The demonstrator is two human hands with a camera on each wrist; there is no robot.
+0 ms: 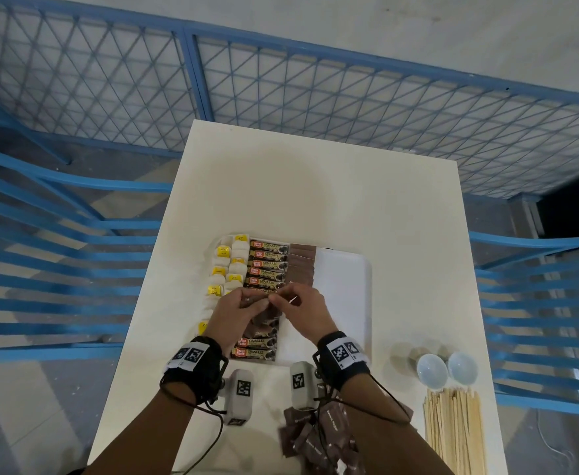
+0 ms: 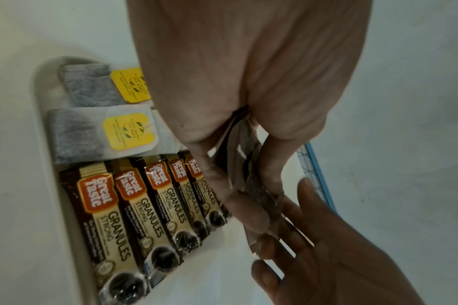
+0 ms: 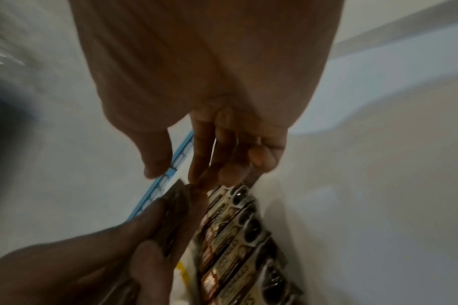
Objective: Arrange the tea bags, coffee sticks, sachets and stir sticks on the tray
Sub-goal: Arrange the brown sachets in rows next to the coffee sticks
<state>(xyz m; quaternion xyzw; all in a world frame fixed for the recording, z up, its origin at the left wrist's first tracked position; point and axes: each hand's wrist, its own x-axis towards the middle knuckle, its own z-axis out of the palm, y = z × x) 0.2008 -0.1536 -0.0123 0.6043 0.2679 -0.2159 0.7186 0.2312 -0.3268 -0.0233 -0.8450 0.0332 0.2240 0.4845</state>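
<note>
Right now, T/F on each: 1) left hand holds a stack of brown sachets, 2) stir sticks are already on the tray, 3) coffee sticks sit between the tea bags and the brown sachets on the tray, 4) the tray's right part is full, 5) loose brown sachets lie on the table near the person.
1. True. The left hand grips a stack of brown sachets; the right hand pinches at it.
2. False. The stir sticks lie on the table, right of the tray.
3. True. The coffee sticks lie between the tea bags and the placed sachets.
4. False. That part is bare white.
5. True. The loose sachets lie by the right forearm.
</note>
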